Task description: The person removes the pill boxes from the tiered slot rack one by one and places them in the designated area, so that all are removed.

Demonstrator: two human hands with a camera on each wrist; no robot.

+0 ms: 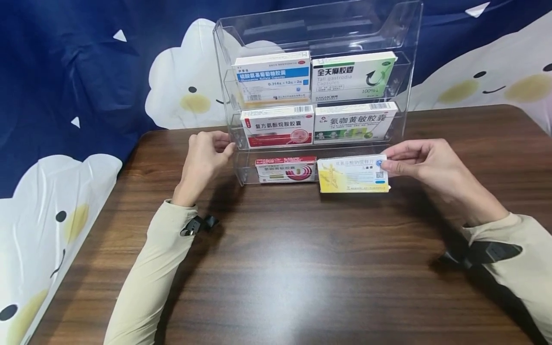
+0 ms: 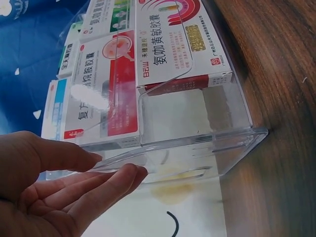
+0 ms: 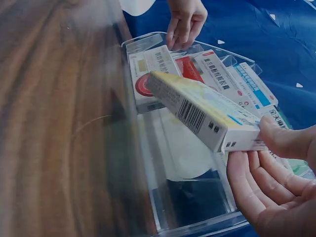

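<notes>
A clear acrylic display rack (image 1: 258, 26) with stepped tiers stands on the table. My left hand (image 1: 206, 155) pinches the rack's left side edge between thumb and fingers; the left wrist view shows this grip closely. My right hand (image 1: 424, 165) holds a white and yellow medicine box (image 1: 351, 175) by its right end, thumb on the front and fingers behind. In the right wrist view the box is tilted in front of the bottom tier, whose right half shows bare plastic. Beside it, a red and white medicine box (image 1: 284, 171) sits in the bottom tier's left half.
The middle tier holds a red-banded box (image 1: 278, 127) and a green-banded box (image 1: 355, 123). Above them stand a blue-striped box (image 1: 273, 79) and a green-topped box (image 1: 353, 76). Brown wooden table (image 1: 276, 268) extends in front; a blue curtain (image 1: 86, 72) with white clouds hangs behind.
</notes>
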